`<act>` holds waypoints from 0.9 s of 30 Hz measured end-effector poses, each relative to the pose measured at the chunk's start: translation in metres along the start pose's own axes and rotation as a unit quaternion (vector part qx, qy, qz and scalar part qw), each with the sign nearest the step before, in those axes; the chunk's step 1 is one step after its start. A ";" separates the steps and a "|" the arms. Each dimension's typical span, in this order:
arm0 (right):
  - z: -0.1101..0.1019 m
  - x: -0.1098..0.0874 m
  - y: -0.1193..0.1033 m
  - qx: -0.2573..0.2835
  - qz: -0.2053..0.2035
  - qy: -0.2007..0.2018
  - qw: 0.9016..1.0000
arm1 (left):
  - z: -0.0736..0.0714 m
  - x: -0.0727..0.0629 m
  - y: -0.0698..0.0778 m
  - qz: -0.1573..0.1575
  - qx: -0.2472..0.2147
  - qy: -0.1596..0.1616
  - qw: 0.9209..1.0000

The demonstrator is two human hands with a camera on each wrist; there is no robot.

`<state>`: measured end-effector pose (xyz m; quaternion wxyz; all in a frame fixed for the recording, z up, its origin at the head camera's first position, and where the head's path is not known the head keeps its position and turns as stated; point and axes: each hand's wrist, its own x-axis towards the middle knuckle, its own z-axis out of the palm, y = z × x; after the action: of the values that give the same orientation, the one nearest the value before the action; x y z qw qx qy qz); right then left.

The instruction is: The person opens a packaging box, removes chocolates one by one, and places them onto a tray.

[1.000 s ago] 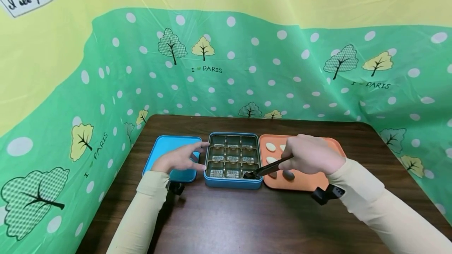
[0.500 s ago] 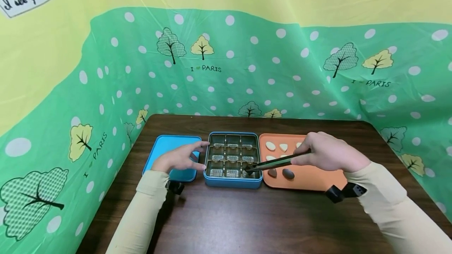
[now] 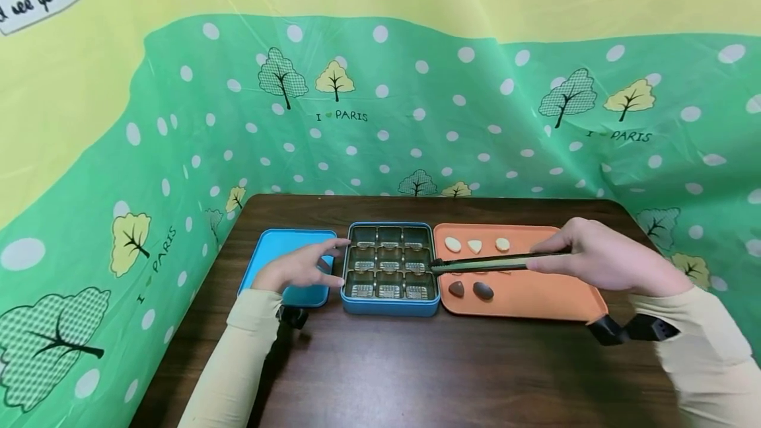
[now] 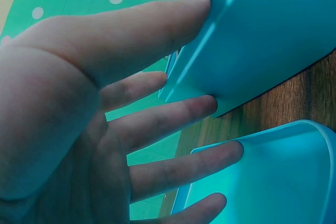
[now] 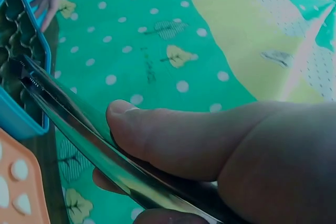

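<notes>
My right hand (image 3: 600, 256) grips long tongs (image 3: 481, 264) between thumb and fingers. Their dark tips reach left, over the right rim of a blue box (image 3: 389, 308) with an insert divided into several square compartments. In the right wrist view the tips of the tongs (image 5: 63, 100) lie close together, and no piece shows between them. My left hand (image 3: 300, 266) spreads its fingers at the box's left side. Seen from the left wrist, the thumb (image 4: 173, 19) lies against the upper edge of the box, and the other fingers are extended.
An orange tray (image 3: 535, 302) stands right of the box, bearing white pieces (image 3: 452, 244) and dark brown pieces (image 3: 483, 291); the tongs partly hide others. Left of the box lies a shallow blue lid or tray (image 3: 291, 240). A patterned cloth (image 3: 380, 117) hangs behind the wooden table (image 3: 380, 368).
My right hand has moved right and the tongs have swung flatter, their tips rising from the front right compartment to the box's right rim. The left hand has stayed in place.
</notes>
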<state>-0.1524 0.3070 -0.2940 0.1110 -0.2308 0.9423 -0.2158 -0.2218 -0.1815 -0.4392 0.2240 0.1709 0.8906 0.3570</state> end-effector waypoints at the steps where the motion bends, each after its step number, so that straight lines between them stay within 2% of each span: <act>1: -0.001 -0.003 0.004 0.002 0.003 0.002 1.000 | 0.000 0.000 0.000 0.002 0.000 -0.001 1.000; 4: -0.001 -0.014 0.016 0.011 0.013 0.004 1.000 | 0.000 0.000 0.000 0.003 -0.001 0.000 1.000; 10: 0.006 -0.038 0.048 0.023 0.061 0.013 0.998 | 0.000 0.001 0.000 -0.001 -0.004 0.001 1.000; 16: 0.012 -0.058 0.081 0.009 0.107 0.016 0.994 | 0.000 0.000 -0.001 0.002 -0.005 -0.008 1.000; 21: 0.018 -0.066 0.101 0.005 0.136 0.008 0.991 | -0.001 0.000 -0.001 -0.001 -0.003 -0.010 1.000; 27: 0.021 -0.069 0.113 -0.004 0.158 0.004 0.987 | -0.002 0.000 0.000 -0.004 0.000 -0.007 1.000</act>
<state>-0.1299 0.4228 -0.3571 0.1392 -0.0786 0.9681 -0.1929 -0.2224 -0.1824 -0.4377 0.2320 0.1703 0.8896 0.3548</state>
